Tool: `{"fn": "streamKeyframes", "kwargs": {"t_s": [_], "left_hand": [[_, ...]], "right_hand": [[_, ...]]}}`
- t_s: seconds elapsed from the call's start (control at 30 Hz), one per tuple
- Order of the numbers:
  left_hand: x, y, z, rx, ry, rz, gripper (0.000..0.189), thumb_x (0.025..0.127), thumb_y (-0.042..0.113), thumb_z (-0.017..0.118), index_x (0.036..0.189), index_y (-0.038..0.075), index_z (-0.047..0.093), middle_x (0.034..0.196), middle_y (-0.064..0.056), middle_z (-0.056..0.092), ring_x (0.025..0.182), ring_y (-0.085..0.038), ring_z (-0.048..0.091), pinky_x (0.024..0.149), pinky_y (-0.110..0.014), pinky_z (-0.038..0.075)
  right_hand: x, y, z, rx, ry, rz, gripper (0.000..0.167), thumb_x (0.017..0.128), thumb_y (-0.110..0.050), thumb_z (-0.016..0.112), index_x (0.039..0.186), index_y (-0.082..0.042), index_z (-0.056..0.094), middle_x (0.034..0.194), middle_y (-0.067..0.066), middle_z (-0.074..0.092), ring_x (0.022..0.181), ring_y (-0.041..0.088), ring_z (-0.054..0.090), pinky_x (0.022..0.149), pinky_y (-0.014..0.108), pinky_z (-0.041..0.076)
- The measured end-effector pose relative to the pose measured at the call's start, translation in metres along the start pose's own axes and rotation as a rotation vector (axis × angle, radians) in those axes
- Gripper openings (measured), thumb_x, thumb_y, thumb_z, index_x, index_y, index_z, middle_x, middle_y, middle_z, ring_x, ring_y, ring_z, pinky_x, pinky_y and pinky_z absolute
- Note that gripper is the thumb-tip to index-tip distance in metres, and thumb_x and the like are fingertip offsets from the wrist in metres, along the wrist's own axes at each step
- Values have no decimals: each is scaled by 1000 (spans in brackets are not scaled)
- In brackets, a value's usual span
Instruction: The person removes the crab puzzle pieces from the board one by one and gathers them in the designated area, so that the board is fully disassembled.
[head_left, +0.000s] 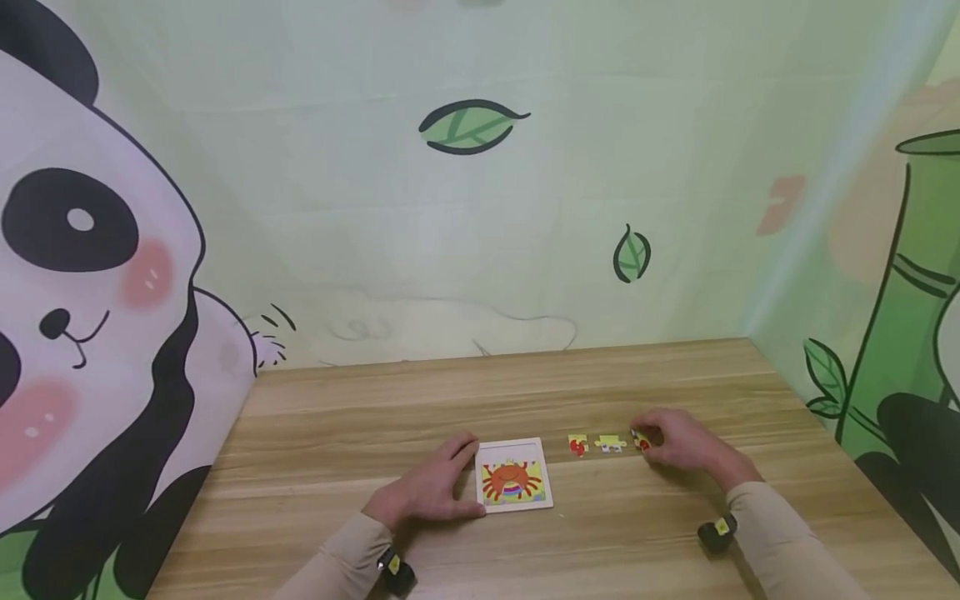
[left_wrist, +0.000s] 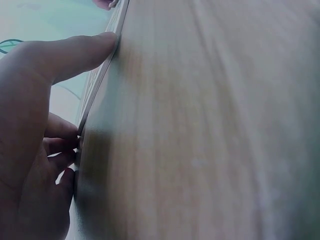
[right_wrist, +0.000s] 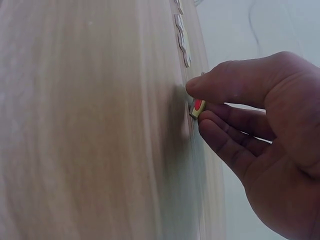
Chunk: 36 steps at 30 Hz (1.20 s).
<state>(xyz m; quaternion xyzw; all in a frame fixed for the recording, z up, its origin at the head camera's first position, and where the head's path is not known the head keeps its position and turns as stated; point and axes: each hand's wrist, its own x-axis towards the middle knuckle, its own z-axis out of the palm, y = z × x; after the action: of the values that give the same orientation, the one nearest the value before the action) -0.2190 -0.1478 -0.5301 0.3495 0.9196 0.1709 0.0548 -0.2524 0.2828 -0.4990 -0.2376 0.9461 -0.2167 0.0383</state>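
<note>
While my left hand (head_left: 427, 487) touches the crab puzzle tray (head_left: 543, 475) along its left side, thumb and fingers apart, my right hand (head_left: 681, 442) pinches a red-and-yellow jigsaw piece (right_wrist: 198, 106) right of the tray, beyond two loose pieces (head_left: 610, 442) lying on the counter (head_left: 337, 417).

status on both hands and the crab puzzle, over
Left hand touching crab puzzle frame; right hand pinching a piece; only two loose pieces between them.
</note>
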Motion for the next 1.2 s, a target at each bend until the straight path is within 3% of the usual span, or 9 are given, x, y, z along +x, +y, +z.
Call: {"fn": "streamKeyframes", "kwargs": {"t_s": [0.7, 1.2], "left_hand": [[0, 3, -1, -20, -4, -9, 99, 80, 58, 70, 150, -1, 31, 153, -15, 30, 141, -30, 33, 116, -42, 32], [0, 2, -2, -15, -2, 4, 99, 80, 58, 69, 149, -3, 30, 152, -18, 31, 139, -32, 35, 115, -44, 33]], "right_hand": [[0, -5, -2, -53, -31, -49, 35, 76, -10, 77, 109, 0, 70, 94, 5, 64, 81, 16, 59, 71, 31, 52], [2, -6, 1, -168, -4, -135, 25, 77, -8, 77, 101, -1, 73, 88, 4, 63, 74, 11, 54, 64, 27, 48]]}}
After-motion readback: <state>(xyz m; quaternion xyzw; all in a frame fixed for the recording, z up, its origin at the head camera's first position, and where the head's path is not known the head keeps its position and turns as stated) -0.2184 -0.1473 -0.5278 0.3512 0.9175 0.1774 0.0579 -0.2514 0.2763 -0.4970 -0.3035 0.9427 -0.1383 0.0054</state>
